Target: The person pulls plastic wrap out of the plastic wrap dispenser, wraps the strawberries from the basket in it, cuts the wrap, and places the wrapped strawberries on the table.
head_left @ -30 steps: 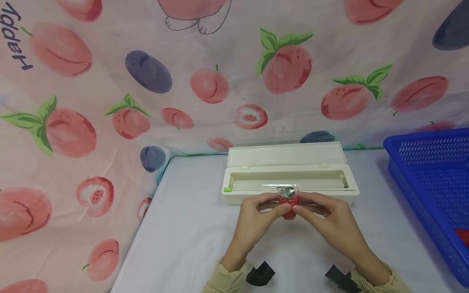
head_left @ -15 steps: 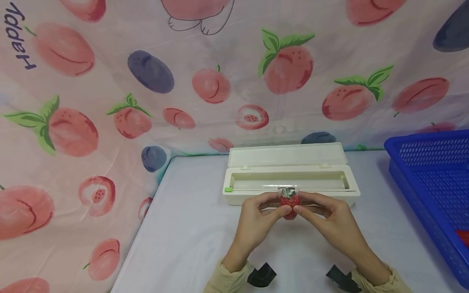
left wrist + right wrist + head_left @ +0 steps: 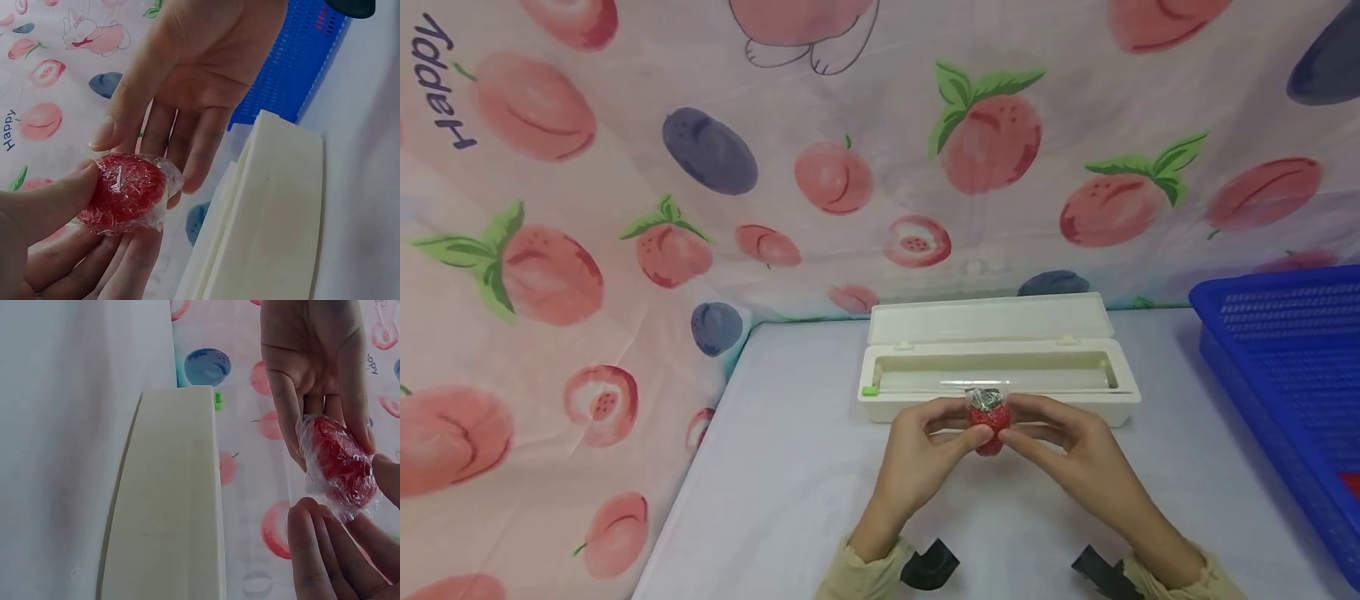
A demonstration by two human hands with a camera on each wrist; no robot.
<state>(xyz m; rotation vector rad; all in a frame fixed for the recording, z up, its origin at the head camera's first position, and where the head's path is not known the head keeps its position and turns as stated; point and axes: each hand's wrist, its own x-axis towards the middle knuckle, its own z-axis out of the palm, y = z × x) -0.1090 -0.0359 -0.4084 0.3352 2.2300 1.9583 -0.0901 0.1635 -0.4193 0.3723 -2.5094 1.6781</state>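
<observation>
Between the two hands, in the head view, is a red strawberry (image 3: 989, 417) with a green top, wrapped in crinkled clear cling film. My left hand (image 3: 917, 454) pinches it, thumb in front and fingers behind. From the other side my right hand (image 3: 1071, 450) pinches it too, thumb tip at its edge. Film stands out loosely round the strawberry (image 3: 128, 190) in the left wrist view. Just beyond the hands sits a white cling film dispenser (image 3: 880, 407), its lid (image 3: 992, 319) raised and a green slider (image 3: 870, 391) at its left end.
A blue perforated basket (image 3: 1217, 350) stands at the right, with something red (image 3: 1351, 483) inside. Behind the white table (image 3: 760, 500) hangs a fruit-print cloth (image 3: 865, 100), which also covers the left side. Black straps (image 3: 930, 565) show at the wrists.
The wrapped strawberry has dropped slightly and shifted a little left, showing more of its front. Both thumbs have edged apart and lower. The dispenser stays put.
</observation>
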